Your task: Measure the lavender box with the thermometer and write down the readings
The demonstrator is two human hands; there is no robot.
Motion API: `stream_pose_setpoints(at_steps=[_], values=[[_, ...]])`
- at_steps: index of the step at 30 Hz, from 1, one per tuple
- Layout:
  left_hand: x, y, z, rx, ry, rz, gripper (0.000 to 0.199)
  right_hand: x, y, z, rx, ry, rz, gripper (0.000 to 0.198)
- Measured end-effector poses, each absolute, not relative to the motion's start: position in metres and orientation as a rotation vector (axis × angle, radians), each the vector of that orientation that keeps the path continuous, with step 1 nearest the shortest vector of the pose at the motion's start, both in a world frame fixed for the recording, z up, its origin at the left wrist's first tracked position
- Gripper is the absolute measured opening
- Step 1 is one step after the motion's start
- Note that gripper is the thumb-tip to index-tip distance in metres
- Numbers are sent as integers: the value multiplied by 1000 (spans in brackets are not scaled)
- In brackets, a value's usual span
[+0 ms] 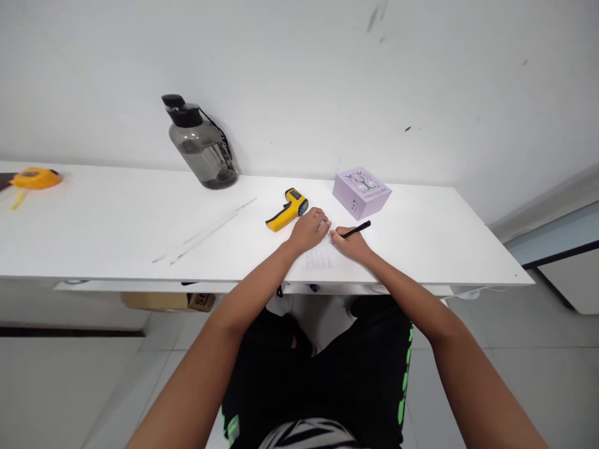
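Observation:
My right hand (352, 244) grips a black pen (359, 229), its lower end down at a sheet of paper (319, 258) covered in rows of small handwriting. Flat on the upper left part of that sheet rests my left hand (309, 229), fingers stretched out and holding nothing. Just beyond and left of it lies a yellow and black infrared thermometer gun (283, 216). A lilac box (359, 193) with a tree print stands behind my right hand. The pen's tip is too small to make out clearly.
All this is on a long white table (112, 237) against a wall. A grey see-through water bottle (206, 153) with a black lid stands at the back left. An orange tape measure (37, 178) lies at the far left. Below the table sits a cardboard box (156, 301).

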State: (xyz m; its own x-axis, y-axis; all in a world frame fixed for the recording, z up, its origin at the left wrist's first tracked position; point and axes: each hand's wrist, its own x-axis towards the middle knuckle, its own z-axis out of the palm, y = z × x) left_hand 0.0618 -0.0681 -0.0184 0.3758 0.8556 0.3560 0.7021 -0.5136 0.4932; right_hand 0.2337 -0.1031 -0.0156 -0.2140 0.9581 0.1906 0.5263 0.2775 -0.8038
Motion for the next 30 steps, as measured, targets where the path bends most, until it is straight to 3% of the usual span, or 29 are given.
stream_pose_setpoints(at_steps=[5,8,11,18,30], values=[[64,-69,-19,2322,1322,944,27,244,-96,-13,-1317,-1721,938,39],[66,-70,-22,2287,1359,951,29,258,-85,-11,-1296,-1493,1282,44],[67,-70,-24,2287,1377,943,31,267,-77,-11,-1223,-1386,1425,43],[67,-70,-25,2349,1346,875,29,262,-78,-14,-1163,-1402,1461,43],[62,-66,-33,2259,1270,1126,22,251,-87,-19,-1177,-1393,1402,43]])
